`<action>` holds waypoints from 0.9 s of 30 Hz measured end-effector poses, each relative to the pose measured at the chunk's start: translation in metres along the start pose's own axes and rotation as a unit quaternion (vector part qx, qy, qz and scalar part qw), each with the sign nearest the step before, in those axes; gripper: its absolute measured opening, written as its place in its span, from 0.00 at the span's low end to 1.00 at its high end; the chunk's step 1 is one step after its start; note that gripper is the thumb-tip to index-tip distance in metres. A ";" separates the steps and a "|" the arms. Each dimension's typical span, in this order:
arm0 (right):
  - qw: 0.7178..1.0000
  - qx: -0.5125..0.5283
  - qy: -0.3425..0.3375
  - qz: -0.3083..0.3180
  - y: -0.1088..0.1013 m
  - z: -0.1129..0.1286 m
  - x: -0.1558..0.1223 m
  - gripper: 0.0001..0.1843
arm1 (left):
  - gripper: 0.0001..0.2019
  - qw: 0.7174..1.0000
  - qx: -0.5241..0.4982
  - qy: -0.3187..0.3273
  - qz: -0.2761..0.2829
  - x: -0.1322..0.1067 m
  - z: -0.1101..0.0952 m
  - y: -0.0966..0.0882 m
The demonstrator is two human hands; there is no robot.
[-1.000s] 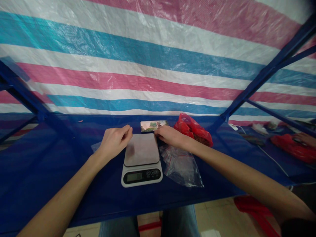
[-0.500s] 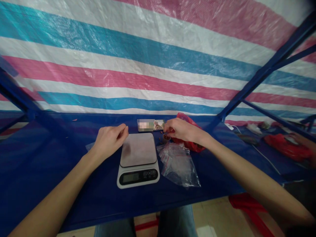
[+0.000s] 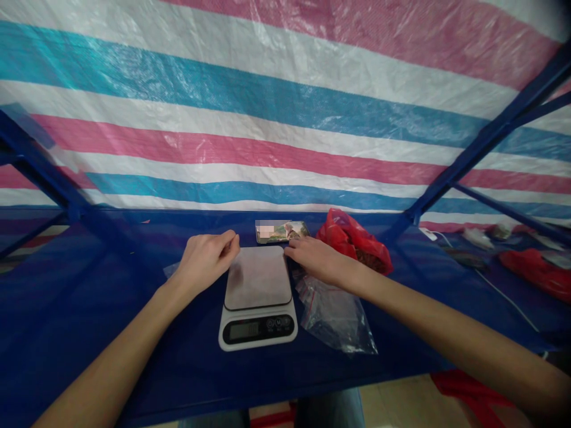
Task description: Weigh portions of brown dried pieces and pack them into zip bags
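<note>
A white kitchen scale with a metal plate sits on the blue table in front of me. My left hand is closed at the plate's far left corner, its fingers curled inward; whatever they hold, if anything, is hidden. At the far right corner of the plate is my right hand, back up, with its fingers bent together and their grip out of sight. Clear zip bags lie in a loose pile by the scale, partly under my right wrist. A phone with a lit picture lies just beyond my right fingers.
A red plastic bag, open on small brown pieces, stands right of the phone. Blue metal bars slope up at the sides, before a striped sheet. Another red bag and a cable lie far right.
My right hand has moved left and nearer, from the small cup by the red bag to the scale's corner; the cup is now hidden. My left hand stays closed. The view has shifted slightly.
</note>
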State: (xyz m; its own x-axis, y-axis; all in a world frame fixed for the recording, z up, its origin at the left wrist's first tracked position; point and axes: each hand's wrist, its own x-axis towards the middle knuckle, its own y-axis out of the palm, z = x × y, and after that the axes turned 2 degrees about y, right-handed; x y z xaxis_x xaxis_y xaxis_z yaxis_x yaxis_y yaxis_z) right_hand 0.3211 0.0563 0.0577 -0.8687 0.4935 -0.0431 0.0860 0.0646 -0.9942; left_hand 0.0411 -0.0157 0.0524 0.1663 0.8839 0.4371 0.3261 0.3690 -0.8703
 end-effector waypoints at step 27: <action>0.967 0.167 0.187 0.039 -0.024 -0.063 0.006 0.04 | 0.19 1.000 0.014 -0.002 0.009 0.000 0.006 0.003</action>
State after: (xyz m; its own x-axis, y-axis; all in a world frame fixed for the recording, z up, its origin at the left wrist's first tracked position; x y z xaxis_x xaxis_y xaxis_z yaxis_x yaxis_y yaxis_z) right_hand 0.3448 0.1124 0.0870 -0.6227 0.7693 -0.1429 -0.0725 -0.2386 -0.9684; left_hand 0.0368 -0.0130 0.0488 0.1683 0.8915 0.4205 0.2969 0.3609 -0.8841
